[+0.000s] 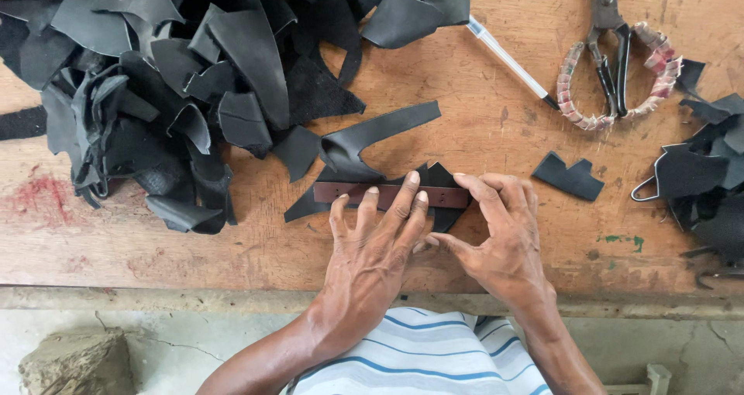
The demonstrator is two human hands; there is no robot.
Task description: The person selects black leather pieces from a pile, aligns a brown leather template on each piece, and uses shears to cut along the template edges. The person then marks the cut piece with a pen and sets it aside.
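A narrow brown strip [353, 192] lies flat across a black leather piece [442, 179] near the front of the wooden table [504, 131]. My left hand [372, 248] presses down on the strip with spread fingers laid over its middle. At the strip's right end, my right hand [500, 232] rests its fingertips on the strip, with the thumb bent toward my left hand. Most of the black piece under the hands is hidden.
A large heap of black leather offcuts [170, 77] fills the back left. Scissors with wrapped handles [616, 62] and a pen [508, 58] lie at the back right. A small notched black scrap [570, 176] and more offcuts [705, 178] sit on the right.
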